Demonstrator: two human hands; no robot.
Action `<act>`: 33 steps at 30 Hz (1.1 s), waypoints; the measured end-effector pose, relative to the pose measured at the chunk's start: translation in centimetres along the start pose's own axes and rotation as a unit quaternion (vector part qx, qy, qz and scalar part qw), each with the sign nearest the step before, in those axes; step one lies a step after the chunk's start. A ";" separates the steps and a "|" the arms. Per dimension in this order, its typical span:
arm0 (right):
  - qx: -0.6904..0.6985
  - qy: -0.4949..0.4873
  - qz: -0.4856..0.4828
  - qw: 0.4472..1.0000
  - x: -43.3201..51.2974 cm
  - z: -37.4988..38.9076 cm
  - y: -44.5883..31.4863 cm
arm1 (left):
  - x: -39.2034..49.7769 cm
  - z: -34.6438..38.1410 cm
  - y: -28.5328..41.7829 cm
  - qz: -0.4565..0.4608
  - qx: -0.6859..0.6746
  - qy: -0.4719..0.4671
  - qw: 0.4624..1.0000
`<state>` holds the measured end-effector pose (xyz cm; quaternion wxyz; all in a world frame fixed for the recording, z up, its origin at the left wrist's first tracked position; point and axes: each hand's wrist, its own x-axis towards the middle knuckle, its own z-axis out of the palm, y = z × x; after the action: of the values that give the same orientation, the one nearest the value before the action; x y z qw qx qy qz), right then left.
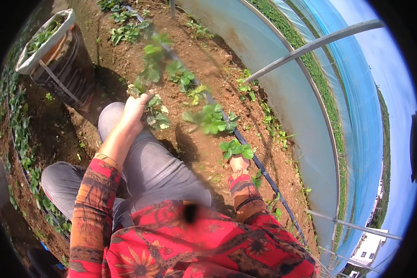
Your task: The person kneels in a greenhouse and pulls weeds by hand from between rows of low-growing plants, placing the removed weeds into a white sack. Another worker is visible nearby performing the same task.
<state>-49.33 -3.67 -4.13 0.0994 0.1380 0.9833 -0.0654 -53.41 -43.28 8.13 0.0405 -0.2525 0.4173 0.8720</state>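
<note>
My left hand (135, 109) is closed around a bunch of pulled green and yellowing leaves (157, 113), which hang below and stick out above the fist. My right hand (239, 163) is low at the row, just under the leaves of a small strawberry-like plant (236, 148); the leaves hide its fingers, so its grip cannot be told. Between the hands, a leafy plant (212, 119) grows beside a dark drip hose (241, 137). More plants (182, 76) stand along the hose further up.
An open woven sack (64, 66) holding greenery stands at the upper left. Another planted row (21, 135) runs along the left. Plastic sheeting (281, 100) and a metal greenhouse pole (316, 48) border the soil on the right. My bent knees are beside the row.
</note>
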 end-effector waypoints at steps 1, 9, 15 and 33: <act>0.009 -0.030 0.029 0.999 -0.8 -1.0 -1.4 | -0.2 -0.5 0.1 0.008 -0.001 0.002 1.000; 0.058 -0.186 -0.264 0.945 -7.7 -1.8 -2.4 | 0.8 -0.2 -1.4 0.023 0.030 -0.033 0.999; 0.185 -0.016 -0.181 0.966 -1.8 -5.8 -9.5 | 0.2 -0.1 -0.9 0.008 0.020 -0.039 0.999; -0.280 -0.253 -0.509 0.774 15.8 -8.9 -15.2 | 0.7 -0.1 -1.1 0.012 0.006 -0.018 1.000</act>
<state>-70.15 -12.65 2.71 0.3310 -0.4383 0.8240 0.1388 -53.66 -42.79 6.96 0.0392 -0.2316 0.4244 0.8745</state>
